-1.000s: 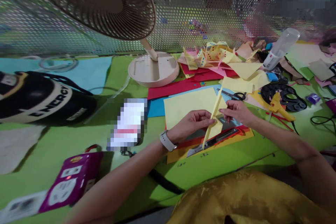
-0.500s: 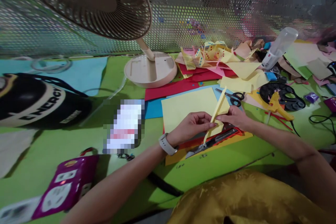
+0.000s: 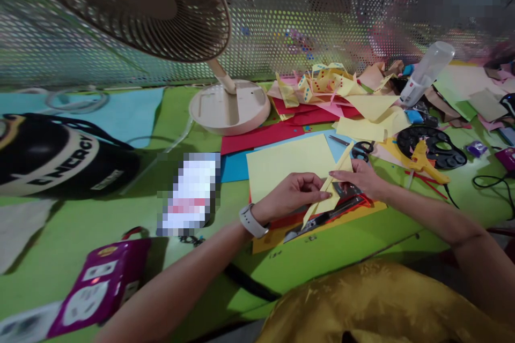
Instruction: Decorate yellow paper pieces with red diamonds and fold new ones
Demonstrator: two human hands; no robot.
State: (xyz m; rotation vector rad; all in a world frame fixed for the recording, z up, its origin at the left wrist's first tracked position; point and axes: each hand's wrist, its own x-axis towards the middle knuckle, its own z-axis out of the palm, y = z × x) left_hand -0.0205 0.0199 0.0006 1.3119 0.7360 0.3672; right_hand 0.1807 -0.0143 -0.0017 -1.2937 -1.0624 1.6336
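Between my hands is a piece of yellow paper [image 3: 330,196] with a narrow fold along its upper edge, slanting up to the right. My left hand [image 3: 300,192], with a watch on its wrist, pinches the fold near its lower part. Higher up, my right hand [image 3: 360,176] grips the same paper, thumb on the fold. Beneath them lie a long dark tool with a red edge [image 3: 341,209], its kind hard to make out, and orange sheets [image 3: 277,244]. A large pale yellow sheet [image 3: 281,163] lies just behind my left hand. Black-handled scissors [image 3: 364,149] rest beyond the folded paper.
A yellow glue gun [image 3: 424,161] lies by a black palette [image 3: 448,153] on the right. Behind stand a fan [image 3: 229,110], a pile of folded papers [image 3: 330,83] and a clear bottle [image 3: 430,72]. To the left are a phone [image 3: 193,187], a purple packet [image 3: 104,278] and a black bag [image 3: 68,161].
The folded paper has tilted from steep to more slanted, its lower end swinging left and down. My right thumb has shifted up onto the fold. Both hands keep hold of it.
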